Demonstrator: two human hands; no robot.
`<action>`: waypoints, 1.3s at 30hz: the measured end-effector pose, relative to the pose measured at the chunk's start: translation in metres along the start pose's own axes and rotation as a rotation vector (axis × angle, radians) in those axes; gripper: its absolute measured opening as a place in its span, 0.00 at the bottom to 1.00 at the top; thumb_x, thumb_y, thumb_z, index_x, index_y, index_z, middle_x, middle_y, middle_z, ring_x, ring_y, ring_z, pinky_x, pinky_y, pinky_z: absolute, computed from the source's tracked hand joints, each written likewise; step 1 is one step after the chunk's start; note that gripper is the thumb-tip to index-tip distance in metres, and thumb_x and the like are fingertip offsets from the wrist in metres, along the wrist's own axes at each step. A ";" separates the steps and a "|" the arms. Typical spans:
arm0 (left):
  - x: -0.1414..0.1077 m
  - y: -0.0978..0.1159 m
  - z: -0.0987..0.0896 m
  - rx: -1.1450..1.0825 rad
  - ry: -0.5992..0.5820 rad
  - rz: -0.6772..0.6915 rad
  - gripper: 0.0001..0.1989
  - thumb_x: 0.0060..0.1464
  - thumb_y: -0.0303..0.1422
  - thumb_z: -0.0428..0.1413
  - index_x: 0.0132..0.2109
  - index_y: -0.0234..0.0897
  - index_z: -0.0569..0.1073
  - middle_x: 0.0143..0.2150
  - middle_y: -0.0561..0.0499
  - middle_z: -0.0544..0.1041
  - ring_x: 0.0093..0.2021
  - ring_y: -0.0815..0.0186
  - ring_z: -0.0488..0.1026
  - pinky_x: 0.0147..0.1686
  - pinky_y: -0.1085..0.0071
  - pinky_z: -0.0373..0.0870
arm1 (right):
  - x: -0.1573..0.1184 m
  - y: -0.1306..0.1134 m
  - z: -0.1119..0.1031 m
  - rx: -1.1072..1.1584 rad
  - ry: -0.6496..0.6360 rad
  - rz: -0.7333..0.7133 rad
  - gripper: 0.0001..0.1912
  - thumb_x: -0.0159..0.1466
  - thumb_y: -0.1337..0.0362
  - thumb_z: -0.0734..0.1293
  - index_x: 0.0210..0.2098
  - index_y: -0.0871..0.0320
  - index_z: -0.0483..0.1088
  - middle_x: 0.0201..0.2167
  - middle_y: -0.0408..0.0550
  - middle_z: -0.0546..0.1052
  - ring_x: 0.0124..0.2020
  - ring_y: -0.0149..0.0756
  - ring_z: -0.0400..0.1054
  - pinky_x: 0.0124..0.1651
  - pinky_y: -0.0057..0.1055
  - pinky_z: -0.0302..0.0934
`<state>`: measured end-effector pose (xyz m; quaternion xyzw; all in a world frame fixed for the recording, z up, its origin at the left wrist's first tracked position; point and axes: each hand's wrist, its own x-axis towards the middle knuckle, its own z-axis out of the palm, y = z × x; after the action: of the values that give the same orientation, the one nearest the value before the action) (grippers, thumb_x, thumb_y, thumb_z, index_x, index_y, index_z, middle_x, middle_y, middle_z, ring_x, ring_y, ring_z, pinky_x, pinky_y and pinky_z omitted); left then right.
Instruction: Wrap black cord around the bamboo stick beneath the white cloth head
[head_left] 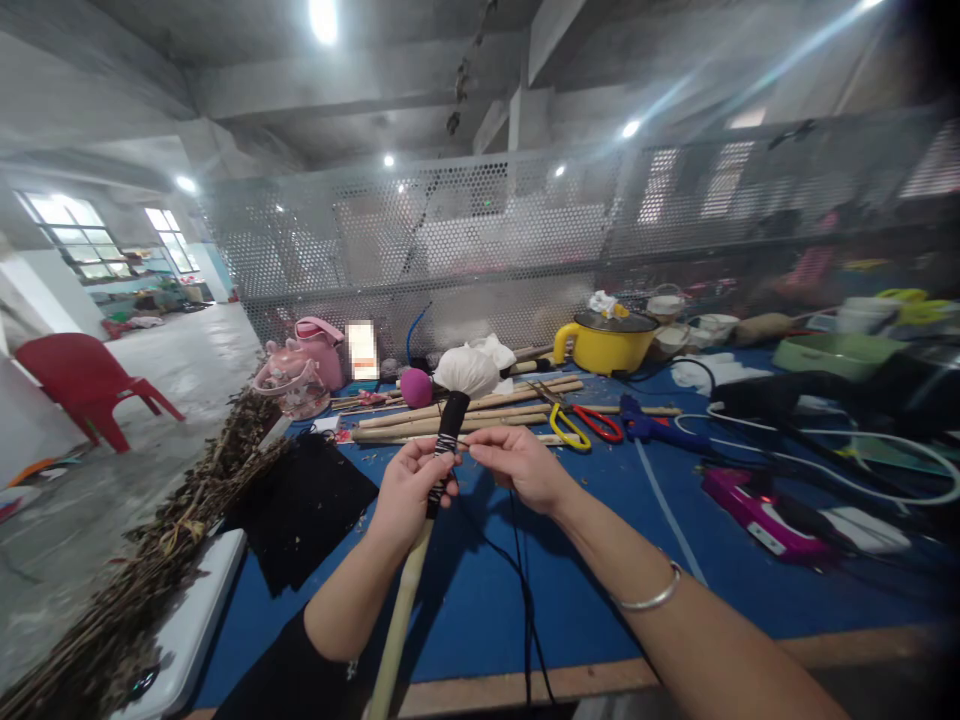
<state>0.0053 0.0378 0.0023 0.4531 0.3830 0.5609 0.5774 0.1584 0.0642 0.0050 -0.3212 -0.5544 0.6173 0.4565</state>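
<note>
My left hand (405,492) is closed around a pale wooden stick (401,615), gripping it at its black cloth sleeve (453,412). A rounded white cloth-wrapped head (466,371) shows at the stick's far end. Thin cord turns, some looking pale, circle the black sleeve near my left fingers. My right hand (521,462) is just to the right of the sleeve, thumb and fingers pinched on a thin black cord (519,560). Below the hands, lengths of this cord hang over the table's front edge. The stick tilts, its lower end toward me.
Wooden sticks (390,428), yellow-handled scissors (568,430), red-handled scissors (600,424) and a purple ball (415,387) lie ahead on the blue table (600,570). A yellow pot (611,348) stands behind. Left are black cloth (307,510) and dried stalks (172,535); right, a magenta power strip (761,515) and cables.
</note>
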 end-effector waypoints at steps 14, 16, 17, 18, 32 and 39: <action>-0.001 0.002 0.002 0.056 0.021 -0.027 0.19 0.40 0.35 0.62 0.38 0.32 0.66 0.25 0.53 0.72 0.18 0.75 0.65 0.15 0.79 0.60 | 0.004 0.007 -0.006 0.247 -0.043 0.101 0.13 0.47 0.61 0.72 0.29 0.62 0.70 0.09 0.31 0.51 0.11 0.19 0.36 0.13 0.21 0.30; 0.000 0.002 0.001 0.047 0.023 -0.025 0.19 0.40 0.36 0.62 0.38 0.32 0.65 0.25 0.53 0.73 0.18 0.75 0.65 0.15 0.79 0.60 | 0.005 0.008 -0.007 0.216 -0.041 0.096 0.13 0.47 0.61 0.72 0.29 0.62 0.70 0.09 0.31 0.52 0.11 0.19 0.37 0.13 0.21 0.31; 0.000 0.002 0.001 0.045 0.025 -0.026 0.19 0.39 0.36 0.62 0.38 0.33 0.65 0.26 0.53 0.73 0.18 0.75 0.65 0.15 0.79 0.60 | 0.005 0.009 -0.007 0.199 -0.040 0.094 0.13 0.48 0.61 0.72 0.30 0.62 0.70 0.09 0.31 0.52 0.11 0.19 0.37 0.13 0.21 0.31; 0.000 0.002 0.001 0.044 0.030 -0.026 0.19 0.39 0.36 0.62 0.37 0.32 0.65 0.26 0.53 0.73 0.18 0.76 0.65 0.15 0.79 0.60 | 0.006 0.010 -0.008 0.180 -0.039 0.092 0.13 0.48 0.60 0.72 0.30 0.62 0.70 0.09 0.31 0.53 0.11 0.19 0.38 0.13 0.21 0.32; -0.002 -0.004 0.001 -0.074 -0.042 0.011 0.16 0.39 0.36 0.62 0.35 0.33 0.67 0.28 0.53 0.74 0.15 0.78 0.64 0.12 0.80 0.58 | 0.010 0.009 -0.008 0.109 -0.098 0.062 0.14 0.50 0.58 0.70 0.27 0.61 0.65 0.09 0.31 0.55 0.10 0.19 0.39 0.12 0.21 0.33; -0.001 -0.007 -0.003 -0.220 -0.185 -0.210 0.14 0.43 0.37 0.61 0.36 0.32 0.69 0.30 0.51 0.75 0.18 0.78 0.67 0.13 0.84 0.60 | 0.008 0.011 -0.013 0.147 -0.207 0.062 0.19 0.50 0.58 0.71 0.38 0.60 0.64 0.11 0.30 0.54 0.10 0.19 0.37 0.11 0.20 0.32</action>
<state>0.0046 0.0371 -0.0054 0.3946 0.3097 0.4918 0.7117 0.1643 0.0771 -0.0075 -0.2383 -0.5416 0.6999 0.4000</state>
